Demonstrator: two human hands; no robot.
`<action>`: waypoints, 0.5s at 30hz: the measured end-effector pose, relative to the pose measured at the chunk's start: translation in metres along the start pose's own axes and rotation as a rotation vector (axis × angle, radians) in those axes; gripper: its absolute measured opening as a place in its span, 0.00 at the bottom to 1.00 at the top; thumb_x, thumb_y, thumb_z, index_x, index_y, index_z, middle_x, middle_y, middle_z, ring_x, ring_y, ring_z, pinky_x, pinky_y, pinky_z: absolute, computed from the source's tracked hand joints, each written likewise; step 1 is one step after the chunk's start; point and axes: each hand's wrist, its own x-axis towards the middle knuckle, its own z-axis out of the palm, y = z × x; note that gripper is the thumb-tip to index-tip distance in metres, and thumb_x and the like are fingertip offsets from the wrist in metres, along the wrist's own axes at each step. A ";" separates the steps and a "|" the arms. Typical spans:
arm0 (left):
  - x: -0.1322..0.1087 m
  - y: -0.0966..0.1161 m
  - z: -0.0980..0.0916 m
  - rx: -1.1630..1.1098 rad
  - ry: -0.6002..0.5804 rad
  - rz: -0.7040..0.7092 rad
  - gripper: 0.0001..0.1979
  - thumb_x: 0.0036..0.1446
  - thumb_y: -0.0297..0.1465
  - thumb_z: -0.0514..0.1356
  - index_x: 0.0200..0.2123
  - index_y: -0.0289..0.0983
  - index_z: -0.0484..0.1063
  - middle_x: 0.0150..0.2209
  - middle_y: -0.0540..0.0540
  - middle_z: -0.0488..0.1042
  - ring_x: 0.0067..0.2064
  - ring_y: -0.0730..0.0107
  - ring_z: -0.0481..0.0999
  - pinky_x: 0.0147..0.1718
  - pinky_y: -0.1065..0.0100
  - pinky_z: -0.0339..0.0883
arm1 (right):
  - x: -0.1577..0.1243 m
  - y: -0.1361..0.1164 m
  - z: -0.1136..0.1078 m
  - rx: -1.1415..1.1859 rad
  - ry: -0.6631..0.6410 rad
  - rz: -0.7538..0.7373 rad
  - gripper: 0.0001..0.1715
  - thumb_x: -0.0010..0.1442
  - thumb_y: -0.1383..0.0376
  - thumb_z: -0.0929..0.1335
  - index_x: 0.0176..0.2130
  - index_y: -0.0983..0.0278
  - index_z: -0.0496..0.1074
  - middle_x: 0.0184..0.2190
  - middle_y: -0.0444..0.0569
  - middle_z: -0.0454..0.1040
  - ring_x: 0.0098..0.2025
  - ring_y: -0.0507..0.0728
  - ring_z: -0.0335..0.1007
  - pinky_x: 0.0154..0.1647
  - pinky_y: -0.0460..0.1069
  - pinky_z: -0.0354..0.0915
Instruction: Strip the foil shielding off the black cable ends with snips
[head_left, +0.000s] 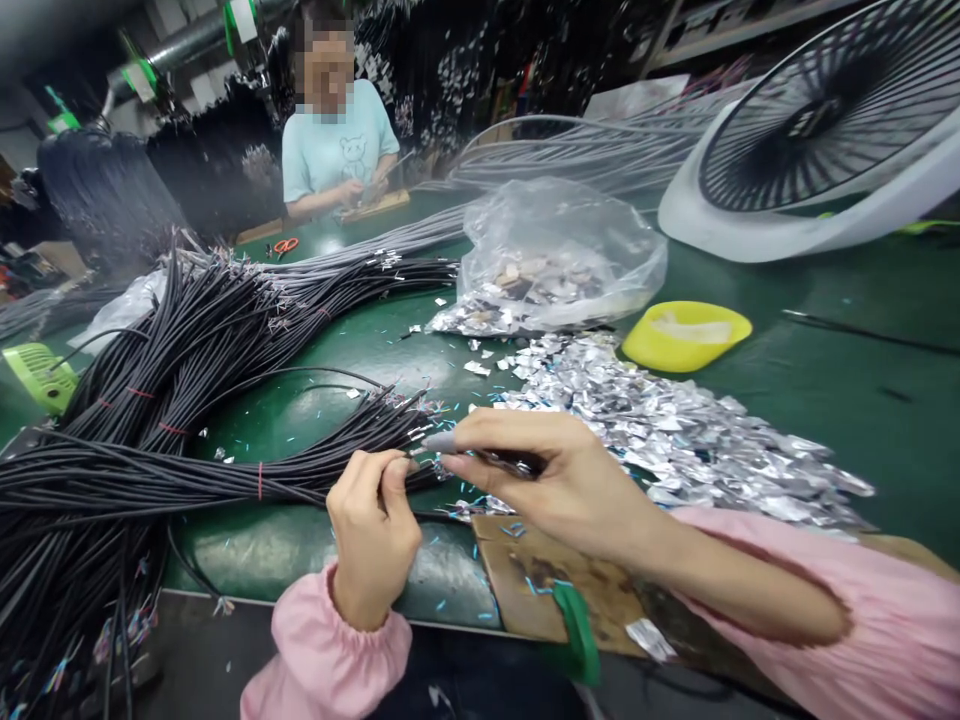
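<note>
Now, L hand [373, 535] pinching cable [300, 472], R hand [551, 480]: tool [514, 462]

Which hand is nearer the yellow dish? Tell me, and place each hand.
Right. The right hand, gripping a dark tool, lies left of the yellow dish, closer to the person. The left hand, pinching black cables, sits farther left and lower.

A green bench [840, 390] fills the dim room; a white fan [817, 130] stands right, dark cable bundles [105, 190] hang behind.
</note>
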 end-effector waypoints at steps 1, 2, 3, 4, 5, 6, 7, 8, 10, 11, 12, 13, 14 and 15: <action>0.001 0.000 0.000 -0.015 -0.007 -0.028 0.14 0.62 0.27 0.49 0.29 0.35 0.72 0.26 0.47 0.74 0.28 0.73 0.73 0.28 0.73 0.65 | 0.000 0.000 0.000 0.002 -0.002 0.008 0.09 0.56 0.70 0.66 0.27 0.65 0.75 0.21 0.45 0.72 0.23 0.49 0.66 0.22 0.43 0.62; 0.001 -0.001 0.000 -0.038 -0.014 -0.053 0.13 0.62 0.28 0.50 0.29 0.35 0.72 0.27 0.47 0.74 0.28 0.73 0.73 0.28 0.73 0.65 | -0.001 0.000 0.001 -0.002 -0.002 0.020 0.09 0.57 0.70 0.66 0.27 0.65 0.75 0.21 0.45 0.72 0.23 0.49 0.66 0.23 0.43 0.62; 0.001 -0.001 0.000 -0.068 -0.014 -0.076 0.12 0.61 0.28 0.51 0.30 0.35 0.73 0.26 0.47 0.74 0.28 0.73 0.73 0.28 0.73 0.65 | -0.001 0.000 0.001 -0.013 0.003 0.039 0.09 0.57 0.69 0.66 0.29 0.65 0.76 0.22 0.45 0.73 0.23 0.50 0.67 0.23 0.43 0.63; 0.001 -0.002 0.000 -0.103 -0.008 -0.096 0.10 0.60 0.29 0.53 0.30 0.35 0.73 0.26 0.48 0.74 0.28 0.73 0.73 0.27 0.74 0.65 | -0.002 0.001 0.002 -0.035 0.013 0.066 0.07 0.56 0.67 0.67 0.32 0.65 0.76 0.24 0.46 0.74 0.24 0.50 0.68 0.24 0.44 0.65; 0.001 -0.003 -0.001 -0.144 0.008 -0.117 0.08 0.59 0.29 0.55 0.30 0.35 0.74 0.26 0.48 0.74 0.28 0.74 0.72 0.26 0.74 0.65 | -0.003 0.001 0.002 -0.063 0.025 0.101 0.09 0.56 0.65 0.67 0.36 0.65 0.76 0.26 0.47 0.75 0.26 0.52 0.70 0.26 0.45 0.66; 0.001 -0.004 -0.001 -0.187 0.032 -0.137 0.07 0.57 0.29 0.57 0.30 0.35 0.74 0.25 0.49 0.73 0.27 0.74 0.72 0.25 0.75 0.64 | -0.004 0.002 0.002 -0.099 0.038 0.137 0.13 0.56 0.63 0.68 0.41 0.66 0.75 0.30 0.49 0.77 0.28 0.53 0.71 0.28 0.46 0.68; 0.001 -0.005 0.000 -0.227 0.065 -0.155 0.05 0.56 0.29 0.59 0.30 0.36 0.74 0.25 0.50 0.72 0.26 0.75 0.71 0.24 0.75 0.63 | -0.005 0.003 0.003 -0.139 0.050 0.167 0.18 0.56 0.60 0.68 0.45 0.66 0.73 0.34 0.51 0.77 0.31 0.55 0.73 0.31 0.48 0.69; 0.001 -0.005 0.000 -0.260 0.098 -0.167 0.04 0.55 0.29 0.60 0.29 0.36 0.74 0.24 0.50 0.71 0.25 0.76 0.70 0.23 0.75 0.62 | -0.005 0.004 0.003 -0.177 0.056 0.184 0.21 0.57 0.58 0.67 0.47 0.66 0.72 0.37 0.52 0.77 0.34 0.57 0.74 0.34 0.50 0.70; 0.001 -0.004 0.001 -0.299 0.146 -0.175 0.03 0.53 0.29 0.61 0.28 0.36 0.73 0.24 0.52 0.70 0.24 0.77 0.69 0.23 0.75 0.61 | -0.005 0.004 0.003 -0.223 0.041 0.173 0.19 0.59 0.58 0.64 0.46 0.65 0.73 0.39 0.53 0.77 0.38 0.58 0.74 0.37 0.51 0.70; 0.001 -0.003 0.002 -0.306 0.162 -0.170 0.03 0.53 0.28 0.62 0.27 0.36 0.72 0.24 0.52 0.70 0.24 0.77 0.68 0.23 0.75 0.61 | -0.005 0.003 0.003 -0.229 0.023 0.152 0.17 0.61 0.59 0.63 0.44 0.64 0.74 0.38 0.52 0.77 0.37 0.57 0.74 0.36 0.50 0.70; 0.002 -0.003 0.002 -0.305 0.174 -0.161 0.04 0.52 0.28 0.62 0.26 0.36 0.72 0.23 0.52 0.69 0.25 0.77 0.68 0.24 0.75 0.61 | -0.005 0.001 0.003 -0.226 0.003 0.126 0.15 0.61 0.60 0.63 0.42 0.64 0.75 0.36 0.51 0.78 0.36 0.56 0.74 0.35 0.48 0.70; 0.002 -0.002 0.003 -0.303 0.186 -0.150 0.04 0.52 0.27 0.62 0.26 0.37 0.71 0.23 0.53 0.69 0.25 0.77 0.68 0.24 0.75 0.61 | -0.004 -0.001 0.004 -0.217 -0.016 0.101 0.14 0.61 0.62 0.63 0.40 0.64 0.75 0.35 0.50 0.78 0.34 0.55 0.74 0.33 0.47 0.70; 0.002 -0.001 0.003 -0.299 0.194 -0.139 0.04 0.52 0.27 0.62 0.25 0.37 0.71 0.23 0.53 0.69 0.25 0.77 0.68 0.25 0.75 0.61 | -0.004 -0.002 0.004 -0.206 -0.027 0.080 0.13 0.61 0.63 0.63 0.39 0.63 0.76 0.33 0.50 0.78 0.33 0.54 0.74 0.32 0.46 0.70; 0.002 -0.001 0.004 -0.297 0.201 -0.129 0.04 0.51 0.26 0.63 0.25 0.37 0.71 0.23 0.53 0.69 0.25 0.78 0.67 0.25 0.75 0.60 | -0.003 -0.004 0.004 -0.196 -0.031 0.064 0.13 0.61 0.64 0.63 0.38 0.64 0.76 0.32 0.49 0.78 0.32 0.54 0.74 0.31 0.45 0.69</action>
